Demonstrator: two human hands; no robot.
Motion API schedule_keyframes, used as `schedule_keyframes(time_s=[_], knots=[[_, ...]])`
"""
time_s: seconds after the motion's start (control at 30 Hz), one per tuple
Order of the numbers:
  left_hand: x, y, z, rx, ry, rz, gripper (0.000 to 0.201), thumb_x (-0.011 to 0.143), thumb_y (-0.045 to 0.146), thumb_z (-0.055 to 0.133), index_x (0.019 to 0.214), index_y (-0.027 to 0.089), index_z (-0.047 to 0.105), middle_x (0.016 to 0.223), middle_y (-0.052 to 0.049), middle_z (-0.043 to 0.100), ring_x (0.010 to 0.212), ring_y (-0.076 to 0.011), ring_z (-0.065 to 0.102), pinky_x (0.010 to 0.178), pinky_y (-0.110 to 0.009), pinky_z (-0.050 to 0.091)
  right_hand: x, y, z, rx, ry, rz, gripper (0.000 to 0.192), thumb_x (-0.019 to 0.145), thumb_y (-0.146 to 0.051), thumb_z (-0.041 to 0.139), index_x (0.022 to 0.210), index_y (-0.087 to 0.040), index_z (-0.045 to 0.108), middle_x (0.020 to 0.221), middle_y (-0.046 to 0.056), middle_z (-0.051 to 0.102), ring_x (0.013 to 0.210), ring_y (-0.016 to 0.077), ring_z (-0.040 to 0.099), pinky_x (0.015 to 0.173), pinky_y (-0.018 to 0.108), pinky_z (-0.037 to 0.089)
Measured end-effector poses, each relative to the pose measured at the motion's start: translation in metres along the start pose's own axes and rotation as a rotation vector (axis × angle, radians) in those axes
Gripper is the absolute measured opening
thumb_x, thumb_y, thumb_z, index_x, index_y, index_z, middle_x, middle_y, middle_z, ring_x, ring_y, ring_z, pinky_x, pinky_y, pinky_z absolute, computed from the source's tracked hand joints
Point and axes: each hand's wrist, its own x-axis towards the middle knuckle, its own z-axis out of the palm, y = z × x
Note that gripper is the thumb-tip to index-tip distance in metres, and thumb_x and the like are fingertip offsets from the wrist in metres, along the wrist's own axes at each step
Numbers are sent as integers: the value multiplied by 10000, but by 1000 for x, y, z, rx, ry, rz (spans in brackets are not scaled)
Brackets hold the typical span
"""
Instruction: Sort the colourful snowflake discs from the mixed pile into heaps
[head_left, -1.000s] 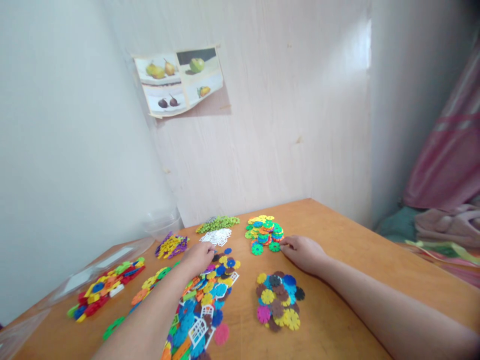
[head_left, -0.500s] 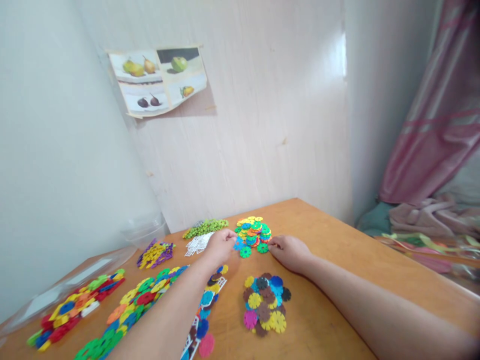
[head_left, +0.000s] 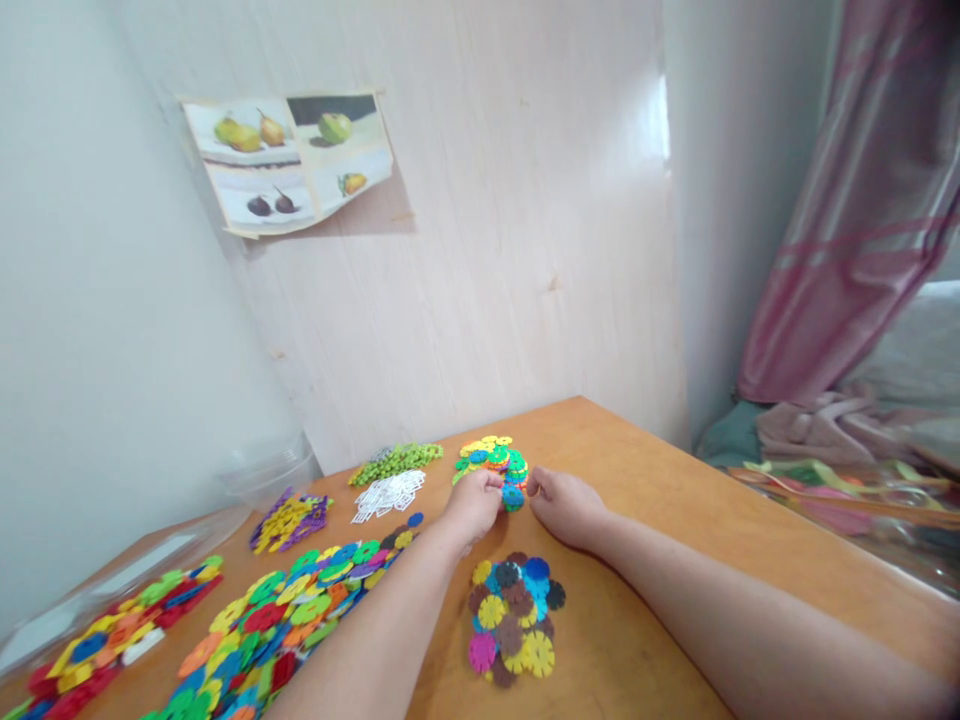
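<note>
My left hand (head_left: 472, 503) and my right hand (head_left: 564, 504) meet at the near edge of a small pile of bright snowflake discs (head_left: 491, 457) on the orange wooden table (head_left: 675, 520). A blue disc (head_left: 513, 495) sits between the fingertips of both hands, and the left fingers pinch at it. Whether the right fingers grip a disc is hidden. A second pile of larger discs in yellow, brown, blue and pink (head_left: 514, 617) lies just in front of my hands.
Left of my arm spreads a wide mixed heap of coloured pieces (head_left: 285, 620), then a red, yellow and blue pile (head_left: 112, 640). White lattice pieces (head_left: 388, 494), green pieces (head_left: 396, 460), a purple-yellow pile (head_left: 289, 519) and clear containers (head_left: 270, 465) line the wall. Cloth lies at right.
My left hand left the mixed heap and swung right to the small disc pile, meeting my right hand there. The view turned to the right.
</note>
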Motion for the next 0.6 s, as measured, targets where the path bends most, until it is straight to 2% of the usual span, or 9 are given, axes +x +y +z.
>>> schedule_keyframes(time_s=[0.13,0.27,0.4,0.6], knots=[[0,-1,-6,23,3,6,181,810,164,541,910,157,692,760,-33,708,691,-127,642,620,-216,477,-1,-1,-2,3,-23,-25,197,868,-241,456,928,-240,643,896,27,709,816,176,608,619,247,306],[-5,0,-27,49,18,5,218,801,188,545,961,160,691,782,-27,707,657,-125,628,585,-216,462,1,1,-1,2,-39,-46,201,851,-236,468,901,-245,662,900,20,713,833,180,611,633,248,320],[-14,-7,-66,89,83,-5,186,776,198,564,907,155,689,788,-19,699,706,-133,627,643,-228,466,2,6,2,27,-44,-88,221,837,-238,471,871,-262,687,919,6,719,866,184,620,661,248,346],[-30,-27,-134,131,171,-69,143,776,202,555,794,125,674,774,-35,684,712,-136,613,672,-238,468,3,12,6,40,-19,-72,270,820,-251,478,954,-316,703,963,-13,725,882,197,629,673,261,365]])
